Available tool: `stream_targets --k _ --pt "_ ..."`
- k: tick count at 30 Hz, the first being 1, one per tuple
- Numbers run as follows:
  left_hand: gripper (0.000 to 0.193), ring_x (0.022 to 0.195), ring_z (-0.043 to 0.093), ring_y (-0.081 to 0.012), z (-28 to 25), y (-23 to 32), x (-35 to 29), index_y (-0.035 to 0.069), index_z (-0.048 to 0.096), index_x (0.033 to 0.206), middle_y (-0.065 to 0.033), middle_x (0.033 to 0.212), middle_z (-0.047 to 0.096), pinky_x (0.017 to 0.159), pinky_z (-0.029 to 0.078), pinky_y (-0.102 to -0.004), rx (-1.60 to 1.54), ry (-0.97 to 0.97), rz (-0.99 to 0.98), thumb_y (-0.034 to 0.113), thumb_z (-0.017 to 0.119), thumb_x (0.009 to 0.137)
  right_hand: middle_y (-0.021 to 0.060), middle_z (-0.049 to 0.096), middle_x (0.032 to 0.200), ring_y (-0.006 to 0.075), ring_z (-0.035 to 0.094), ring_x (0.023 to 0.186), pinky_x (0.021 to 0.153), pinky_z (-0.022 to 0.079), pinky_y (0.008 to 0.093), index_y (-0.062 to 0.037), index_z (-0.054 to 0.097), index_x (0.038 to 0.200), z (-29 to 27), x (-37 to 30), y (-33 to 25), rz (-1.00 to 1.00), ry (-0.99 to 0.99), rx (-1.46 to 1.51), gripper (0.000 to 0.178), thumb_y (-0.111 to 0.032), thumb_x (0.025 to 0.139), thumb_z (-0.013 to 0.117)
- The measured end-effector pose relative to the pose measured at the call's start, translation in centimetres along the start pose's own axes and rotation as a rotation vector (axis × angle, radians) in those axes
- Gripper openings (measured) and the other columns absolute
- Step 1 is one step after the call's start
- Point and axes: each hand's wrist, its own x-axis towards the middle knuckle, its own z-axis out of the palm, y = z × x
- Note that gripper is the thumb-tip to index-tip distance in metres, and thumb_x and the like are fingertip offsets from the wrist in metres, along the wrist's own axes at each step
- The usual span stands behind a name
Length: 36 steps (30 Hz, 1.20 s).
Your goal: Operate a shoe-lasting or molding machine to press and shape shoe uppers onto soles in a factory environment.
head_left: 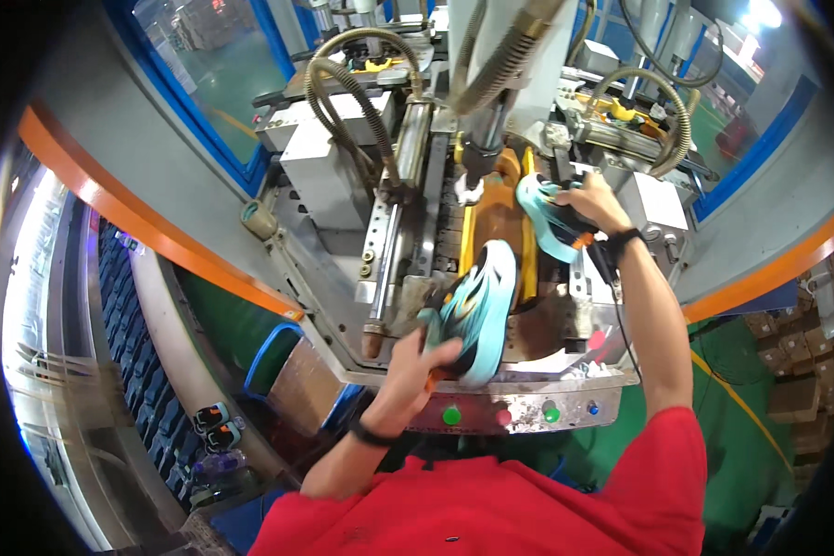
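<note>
My left hand (413, 372) is closed on the heel end of a sneaker (491, 310) with a thick light-blue and white sole and a dark upper. That sneaker is tilted over the front of the machine bed, its toe pointing away from me. Further off to the right, my right hand (595, 203) grips a second matching sneaker (549, 221), which lies beside a yellow side plate (528, 255). The fingers partly cover its dark upper. Between the two shoes shows a brown pad (496, 218), below the dark press head (482, 148).
A metal cylinder (389, 250) flanks the bed on the left, and ribbed hoses (357, 93) arch above. Coloured push buttons (451, 415) line the front panel. A conveyor (148, 371) with another pair of shoes (217, 428) runs at far left. Cardboard boxes (795, 398) stand at right.
</note>
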Motion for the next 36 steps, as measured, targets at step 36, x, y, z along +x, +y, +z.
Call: stream_targets --k 36 --pt "0.025 0.086 0.065 -0.0139 -1.8 -11.5 -21.1 0.002 0.059 0.115 -0.0042 0.101 0.067 0.07 0.053 -0.0288 -0.295 0.803 0.32 0.011 0.062 0.091 0.0116 0.052 0.103 0.0323 0.053 0.104 0.08 0.051 0.0475 -0.0101 0.058 0.102 33.5 -30.2 5.7 -0.684 -0.33 0.2 0.021 -0.022 0.084 0.058"
